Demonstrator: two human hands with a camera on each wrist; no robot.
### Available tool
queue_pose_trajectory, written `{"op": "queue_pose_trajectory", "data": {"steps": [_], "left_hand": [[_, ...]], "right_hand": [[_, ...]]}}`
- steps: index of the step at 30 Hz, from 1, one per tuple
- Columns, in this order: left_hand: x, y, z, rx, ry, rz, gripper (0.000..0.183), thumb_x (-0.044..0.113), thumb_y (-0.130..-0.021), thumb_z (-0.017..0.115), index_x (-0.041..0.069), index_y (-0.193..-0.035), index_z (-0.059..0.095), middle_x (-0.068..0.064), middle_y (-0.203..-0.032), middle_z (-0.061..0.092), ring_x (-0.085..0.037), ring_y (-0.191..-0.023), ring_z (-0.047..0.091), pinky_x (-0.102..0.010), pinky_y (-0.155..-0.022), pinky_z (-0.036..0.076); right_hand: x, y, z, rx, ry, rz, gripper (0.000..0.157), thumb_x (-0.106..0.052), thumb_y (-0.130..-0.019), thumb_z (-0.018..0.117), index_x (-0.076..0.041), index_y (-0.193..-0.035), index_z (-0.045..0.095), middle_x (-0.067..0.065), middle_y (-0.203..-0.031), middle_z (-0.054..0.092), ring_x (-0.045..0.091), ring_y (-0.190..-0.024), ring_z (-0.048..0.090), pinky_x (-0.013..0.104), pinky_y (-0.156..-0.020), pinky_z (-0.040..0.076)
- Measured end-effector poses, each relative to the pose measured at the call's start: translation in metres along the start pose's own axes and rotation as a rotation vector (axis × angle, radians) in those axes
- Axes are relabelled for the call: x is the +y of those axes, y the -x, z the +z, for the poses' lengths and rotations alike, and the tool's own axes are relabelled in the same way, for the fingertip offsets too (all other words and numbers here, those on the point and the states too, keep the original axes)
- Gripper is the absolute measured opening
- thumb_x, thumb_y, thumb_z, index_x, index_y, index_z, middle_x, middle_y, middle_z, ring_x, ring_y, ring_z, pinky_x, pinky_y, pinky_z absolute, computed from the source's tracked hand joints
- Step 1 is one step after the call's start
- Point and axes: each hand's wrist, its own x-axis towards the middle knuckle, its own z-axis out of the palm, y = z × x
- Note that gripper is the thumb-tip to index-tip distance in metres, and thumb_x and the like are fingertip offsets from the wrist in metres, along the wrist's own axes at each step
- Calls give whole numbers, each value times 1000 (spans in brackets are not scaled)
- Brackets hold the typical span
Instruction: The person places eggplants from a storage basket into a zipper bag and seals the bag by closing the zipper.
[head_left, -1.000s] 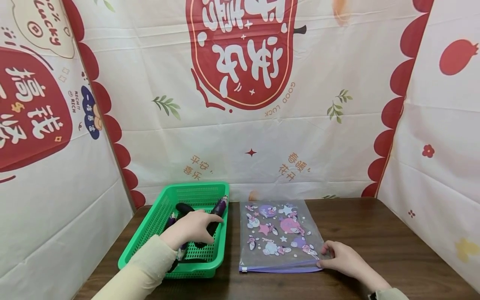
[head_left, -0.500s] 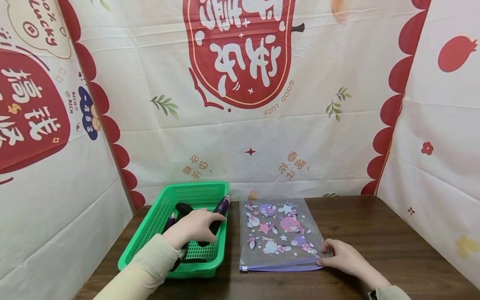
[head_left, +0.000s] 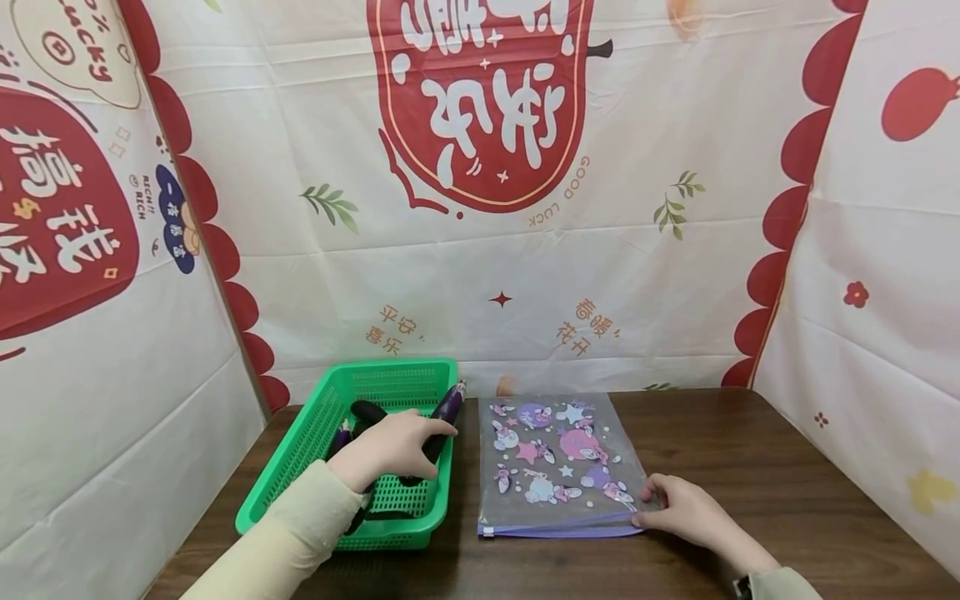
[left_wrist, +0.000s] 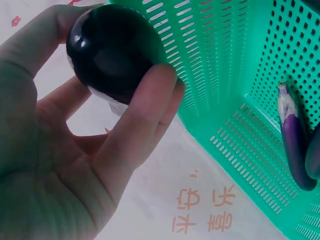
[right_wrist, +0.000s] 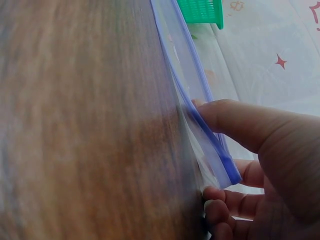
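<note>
My left hand (head_left: 393, 446) grips a dark purple eggplant (head_left: 450, 404) over the right side of the green basket (head_left: 288, 458). Its stem end points away and overlaps the rim in the head view. In the left wrist view, thumb and fingers curl round the rounded end of this eggplant (left_wrist: 115, 50). At the right, my right hand (head_left: 686, 512) pinches the near right corner of a clear zipper bag (head_left: 551, 487), printed with pink, purple and blue figures. The bag lies flat; its purple zip edge (right_wrist: 200, 117) is slightly parted in the right wrist view.
Several more eggplants lie in the basket, among them a slim purple one (left_wrist: 292, 140). The bag's white slider (head_left: 488, 531) sits at its near left corner. A brown wooden table (head_left: 720, 442) lies beneath, with printed white cloth (head_left: 420, 275) behind and at both sides.
The left hand has lifted the eggplant slightly and shifted it a little to the right, so its stem end now passes the basket's rim in the head view. The right hand keeps its place on the bag.
</note>
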Motion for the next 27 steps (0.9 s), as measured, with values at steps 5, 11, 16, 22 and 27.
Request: {"op": "queue_pose_trajectory", "data": {"steps": [5, 11, 16, 22, 27], "left_hand": [[3, 0, -2, -8, 13, 11, 55, 14, -73, 75, 21, -127, 64, -6, -118, 63, -25, -103, 54, -37, -67, 42], [6, 0, -2, -7, 13, 19, 56, 15, -74, 74, 21, -128, 63, -6, -119, 63, -26, -107, 54, -37, -68, 43], [11, -2, -2, -9, 14, 16, 57, 15, -74, 74, 22, -129, 63, -7, -118, 63, -27, -106, 54, -37, -67, 43], [16, -3, -1, -6, 5, 22, 57, 16, -74, 74, 22, -129, 63, -7, -114, 63, -21, -94, 53, -35, -63, 42], [21, -4, 0, -13, 13, 36, 58, 16, -73, 74, 24, -130, 62, -6, -114, 61, -20, -89, 51, -34, -62, 42]], "right_hand": [[-1, -1, -1, -2, -4, 9, 34, -35, -71, 82, -14, -85, 59, -3, -65, 44, 10, -59, 41, 27, -54, 32], [1, -2, 0, -9, -6, 15, 35, -37, -71, 82, -13, -85, 60, -3, -65, 45, 10, -59, 41, 27, -54, 33], [1, -2, -1, -8, -4, 17, 35, -37, -71, 82, -14, -85, 60, -3, -65, 44, 11, -59, 41, 28, -53, 32], [1, -1, 0, -6, -4, 16, 35, -37, -71, 82, -14, -85, 60, -3, -65, 44, 10, -58, 41, 27, -53, 32], [0, -1, 0, -2, 1, 13, 35, -38, -71, 82, -14, -85, 60, -4, -64, 44, 9, -56, 39, 26, -52, 32]]}}
